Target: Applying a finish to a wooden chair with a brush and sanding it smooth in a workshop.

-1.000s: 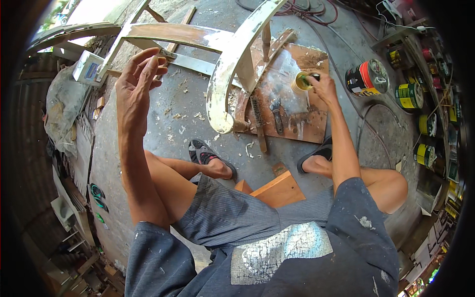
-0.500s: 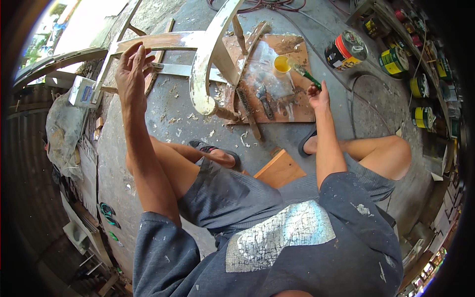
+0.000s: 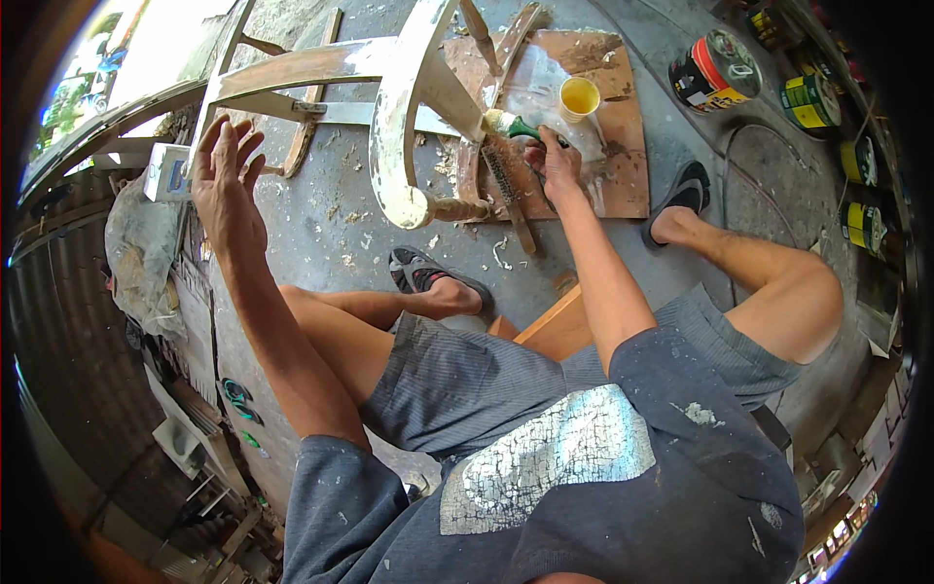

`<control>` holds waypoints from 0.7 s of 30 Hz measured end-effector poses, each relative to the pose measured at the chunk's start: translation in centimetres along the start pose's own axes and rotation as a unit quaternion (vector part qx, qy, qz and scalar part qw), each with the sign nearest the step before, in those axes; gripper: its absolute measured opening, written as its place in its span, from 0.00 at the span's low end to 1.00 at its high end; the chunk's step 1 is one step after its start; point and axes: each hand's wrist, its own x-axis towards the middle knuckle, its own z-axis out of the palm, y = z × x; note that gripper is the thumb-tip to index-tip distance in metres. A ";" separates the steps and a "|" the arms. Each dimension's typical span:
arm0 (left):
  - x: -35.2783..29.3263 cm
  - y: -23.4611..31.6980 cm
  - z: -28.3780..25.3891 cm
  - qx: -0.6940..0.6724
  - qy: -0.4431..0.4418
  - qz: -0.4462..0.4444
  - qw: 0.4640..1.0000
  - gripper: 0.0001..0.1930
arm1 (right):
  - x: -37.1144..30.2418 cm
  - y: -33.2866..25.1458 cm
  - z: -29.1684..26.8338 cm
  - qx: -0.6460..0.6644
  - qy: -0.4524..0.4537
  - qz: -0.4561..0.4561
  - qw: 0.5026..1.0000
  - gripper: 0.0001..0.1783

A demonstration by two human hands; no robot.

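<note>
My right hand grips a paintbrush by its green handle. The pale bristles are against or close beside a leg of the wooden chair frame; contact is hard to tell. The frame lies on its side, partly bare wood and partly coated in flaking white. My left hand is raised near the frame's left end, fingers apart and holding nothing. Just right of the paintbrush, a yellow cup stands on a reddish-brown board. A wire brush rests across the board's near edge.
Paint cans stand to the right, several of them along a shelf. A hose curls over the floor there. Paint flakes litter the concrete. A wooden block lies between my legs, and a plastic-covered bundle sits at left.
My right hand has carried the paintbrush from beside the yellow cup leftward to the chair frame. My left hand has shifted slightly left and down. The view has also shifted a little.
</note>
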 end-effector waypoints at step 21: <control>0.7 0.2 1.4 0.020 -0.022 0.006 1.000 0.22 | -0.4 0.5 1.5 -0.121 -0.002 -0.110 0.987 0.14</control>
